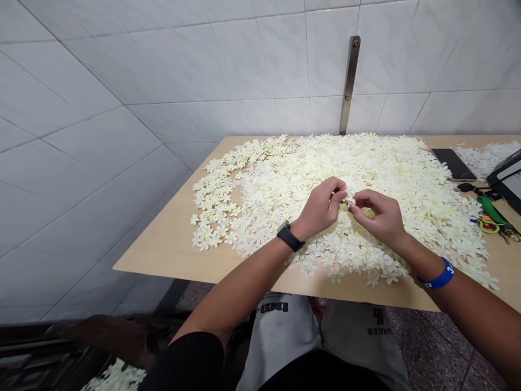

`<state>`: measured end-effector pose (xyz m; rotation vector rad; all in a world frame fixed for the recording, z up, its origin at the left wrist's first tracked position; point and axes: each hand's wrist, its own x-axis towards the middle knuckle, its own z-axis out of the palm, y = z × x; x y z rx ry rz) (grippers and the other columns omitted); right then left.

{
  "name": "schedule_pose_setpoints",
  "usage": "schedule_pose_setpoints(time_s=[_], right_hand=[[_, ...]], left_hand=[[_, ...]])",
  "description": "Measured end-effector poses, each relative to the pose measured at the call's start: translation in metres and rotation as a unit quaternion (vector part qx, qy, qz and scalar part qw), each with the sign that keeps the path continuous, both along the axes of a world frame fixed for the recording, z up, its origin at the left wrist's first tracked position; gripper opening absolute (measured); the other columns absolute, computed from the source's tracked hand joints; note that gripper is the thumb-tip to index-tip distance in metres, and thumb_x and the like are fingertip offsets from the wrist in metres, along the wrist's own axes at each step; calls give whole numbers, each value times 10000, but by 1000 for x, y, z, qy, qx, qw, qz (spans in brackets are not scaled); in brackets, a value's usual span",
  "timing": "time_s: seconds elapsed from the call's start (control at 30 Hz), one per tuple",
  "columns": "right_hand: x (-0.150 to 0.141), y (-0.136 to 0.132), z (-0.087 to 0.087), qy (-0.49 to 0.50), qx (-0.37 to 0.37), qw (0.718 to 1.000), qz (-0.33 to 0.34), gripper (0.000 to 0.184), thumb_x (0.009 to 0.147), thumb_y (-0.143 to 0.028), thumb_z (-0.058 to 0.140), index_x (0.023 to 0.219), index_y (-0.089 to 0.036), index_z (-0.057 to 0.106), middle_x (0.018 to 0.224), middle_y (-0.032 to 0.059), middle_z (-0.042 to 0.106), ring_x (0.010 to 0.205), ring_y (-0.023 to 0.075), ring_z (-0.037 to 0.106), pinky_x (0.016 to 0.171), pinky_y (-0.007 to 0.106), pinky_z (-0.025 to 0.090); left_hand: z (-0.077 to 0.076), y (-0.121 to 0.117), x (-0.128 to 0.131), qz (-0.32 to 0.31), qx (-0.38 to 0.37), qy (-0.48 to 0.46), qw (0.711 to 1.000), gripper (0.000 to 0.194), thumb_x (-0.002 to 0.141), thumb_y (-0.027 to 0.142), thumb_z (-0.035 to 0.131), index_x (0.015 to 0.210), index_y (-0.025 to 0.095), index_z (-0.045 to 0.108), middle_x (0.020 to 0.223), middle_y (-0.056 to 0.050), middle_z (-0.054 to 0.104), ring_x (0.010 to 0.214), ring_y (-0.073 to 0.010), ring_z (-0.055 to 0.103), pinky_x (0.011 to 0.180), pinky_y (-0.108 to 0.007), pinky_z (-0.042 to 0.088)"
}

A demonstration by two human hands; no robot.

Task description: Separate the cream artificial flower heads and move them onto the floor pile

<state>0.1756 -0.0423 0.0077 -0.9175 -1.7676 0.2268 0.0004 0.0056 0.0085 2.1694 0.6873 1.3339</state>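
Note:
Over the middle of the table, my left hand and my right hand meet at their fingertips. Between them is a small white-yellow artificial flower, pinched from both sides and partly hidden by the fingers. Right below the hands spreads a thick layer of loose artificial flowers, cream white with pale yellow centres. A thinner band of flowers lies to the left. A single flower sits by the front edge of the table.
The tan tabletop stands against a tiled wall with a metal strip. At the right are a dark phone, a black box, a green tool with keys and a white pile. More flowers lie low at left.

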Motion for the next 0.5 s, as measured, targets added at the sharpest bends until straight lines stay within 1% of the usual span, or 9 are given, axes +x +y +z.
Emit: schedule_pose_setpoints(time_s=[0.07, 0.17, 0.23, 0.3, 0.37, 0.4, 0.5], right_hand=[[1, 0, 0, -11, 22, 1000, -10, 59, 857, -155, 644, 863, -207, 671, 791, 22, 739, 662, 149, 695, 633, 283, 610], [2, 2, -1, 0, 22, 999, -30, 54, 870, -160, 640, 868, -201, 673, 787, 25, 736, 669, 149, 697, 637, 284, 612], [3, 3, -4, 18, 17, 998, -57, 38, 877, -180, 648, 884, -200, 679, 799, 30, 735, 677, 153, 697, 645, 292, 619], [4, 5, -6, 33, 17, 995, -87, 39, 883, -196, 653, 905, -202, 685, 815, 35, 737, 685, 157, 699, 651, 299, 626], [3, 6, -8, 39, 24, 992, -115, 44, 888, -205, 659, 921, -205, 686, 820, 37, 737, 689, 160, 700, 654, 304, 629], [2, 6, -9, 34, 33, 991, -123, 46, 890, -207, 661, 929, -206, 686, 822, 37, 737, 689, 161, 700, 654, 305, 630], [0, 5, -7, -1, 75, 990, -116, 47, 900, -183, 658, 937, -207, 677, 812, 34, 733, 682, 155, 691, 643, 293, 618]], left_hand=[[2, 3, -4, 24, -14, -21, 999, 278, 1050, 402, 421, 867, 202, 486, 769, -2, 538, 666, -115, 520, 631, -271, 432], [6, 11, -10, 93, -28, -42, 994, 263, 1036, 381, 472, 844, 202, 492, 751, 3, 537, 676, -113, 519, 613, -252, 432], [7, 14, -13, 123, -18, -18, 992, 232, 1000, 365, 561, 845, 196, 522, 792, -6, 570, 707, -112, 533, 609, -239, 439], [6, 15, -12, 135, 1, 9, 991, 175, 967, 336, 624, 892, 189, 568, 852, -18, 613, 739, -111, 557, 609, -229, 453], [5, 13, -9, 127, 31, 15, 991, 125, 973, 301, 617, 926, 185, 609, 880, -23, 645, 767, -110, 584, 636, -227, 476], [4, 11, -8, 113, 48, 12, 992, 117, 982, 287, 603, 932, 184, 629, 886, -24, 660, 780, -108, 596, 654, -226, 488], [1, 5, -2, 53, 80, 3, 995, 106, 981, 260, 613, 977, 190, 693, 957, -35, 715, 818, -105, 642, 698, -229, 525]])
